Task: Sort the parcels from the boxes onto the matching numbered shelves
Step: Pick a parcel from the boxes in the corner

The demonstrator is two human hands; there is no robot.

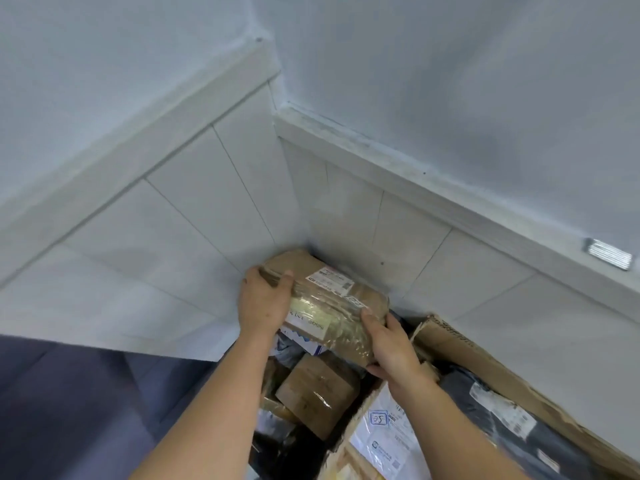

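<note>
Over the boxes (479,358), left hand (265,299) and right hand (391,348) clamp a taped parcel's (329,299) ends; its number is blurred.

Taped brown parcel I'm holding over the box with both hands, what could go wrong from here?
1. The brown parcel is wrapped in glossy tape, and the left hand and right hand grip only its ends, so it might slip onto the small carton below.
2. The handwritten label sits right by the right thumb and reads blurred here; misreading it could send the parcel to the wrong shelf.
</note>
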